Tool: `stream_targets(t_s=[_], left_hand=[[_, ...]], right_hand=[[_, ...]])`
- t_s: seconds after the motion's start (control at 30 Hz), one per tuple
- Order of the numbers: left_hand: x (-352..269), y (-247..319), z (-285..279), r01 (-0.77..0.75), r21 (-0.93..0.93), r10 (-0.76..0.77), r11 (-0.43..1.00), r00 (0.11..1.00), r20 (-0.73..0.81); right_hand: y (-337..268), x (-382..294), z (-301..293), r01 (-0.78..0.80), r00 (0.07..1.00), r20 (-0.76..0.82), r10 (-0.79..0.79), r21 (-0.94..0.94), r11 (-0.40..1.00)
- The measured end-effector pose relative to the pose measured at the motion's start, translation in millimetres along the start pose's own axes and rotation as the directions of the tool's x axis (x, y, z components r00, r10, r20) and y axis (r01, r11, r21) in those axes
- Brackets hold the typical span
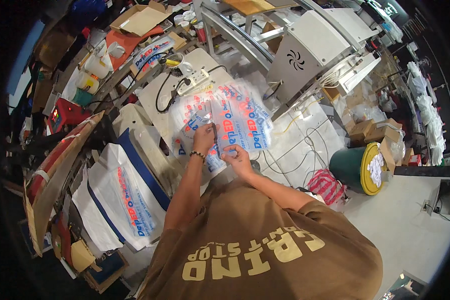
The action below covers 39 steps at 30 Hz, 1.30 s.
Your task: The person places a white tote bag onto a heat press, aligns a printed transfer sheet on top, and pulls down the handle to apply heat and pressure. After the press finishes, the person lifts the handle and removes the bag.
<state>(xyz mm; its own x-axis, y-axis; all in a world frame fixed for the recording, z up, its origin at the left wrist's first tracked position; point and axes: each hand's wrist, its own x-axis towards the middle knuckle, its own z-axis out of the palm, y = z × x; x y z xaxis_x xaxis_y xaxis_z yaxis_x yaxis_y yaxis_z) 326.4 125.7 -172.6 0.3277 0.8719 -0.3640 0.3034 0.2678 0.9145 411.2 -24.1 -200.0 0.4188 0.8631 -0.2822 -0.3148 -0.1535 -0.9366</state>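
Observation:
My left hand (205,138), with a beaded bracelet at the wrist, grips a slim dark tool (215,129), probably scissors; its lower part is hard to make out. It is at the inner edge of a clear film sheet (243,122) printed in red and blue lettering. The near left corner of that sheet is pinched between the thumb and fingers of my right hand (238,159). Under and beside it, more printed film sheets (187,108) lie overlapping on a pale tabletop (153,88).
A power strip (194,81) with plugged black cords lies behind the sheets. White printed fabric (116,195) drapes at left. A grey metal machine (307,48) stands at upper right. Loose cable (307,150) crosses the tiled floor near a green bin (347,168) with a yellow rim.

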Motion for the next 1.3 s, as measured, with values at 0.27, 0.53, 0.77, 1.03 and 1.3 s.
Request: stream_targets(t_s=[0.27,0.53,0.77,1.03,1.3], left_hand=[[16,-11,3,-0.033,-0.013,0.034,0.999,0.999,0.037],[17,-29,8,-0.157,0.235,0.177,0.959,0.982,-0.066],[3,31,19,-0.282,0.484,0.358,0.828,0.931,-0.07],[-48,16,-24,-0.039,0.24,0.072,0.97,0.989,-0.13],[-139,-24,-21,0.242,0.211,-0.292,0.947,0.922,0.253]], right_hand=[[3,-4,-9,-0.015,1.0,-0.008,0.015,-0.034,0.999],[-6,-4,-6,-0.087,0.995,-0.042,0.09,0.085,0.993],[5,30,-63,-0.132,0.929,-0.224,0.294,0.542,0.83],[-26,52,-36,-0.044,0.954,-0.23,0.194,0.531,0.846],[-28,56,-17,-0.056,0.96,-0.204,0.19,0.529,0.847]])
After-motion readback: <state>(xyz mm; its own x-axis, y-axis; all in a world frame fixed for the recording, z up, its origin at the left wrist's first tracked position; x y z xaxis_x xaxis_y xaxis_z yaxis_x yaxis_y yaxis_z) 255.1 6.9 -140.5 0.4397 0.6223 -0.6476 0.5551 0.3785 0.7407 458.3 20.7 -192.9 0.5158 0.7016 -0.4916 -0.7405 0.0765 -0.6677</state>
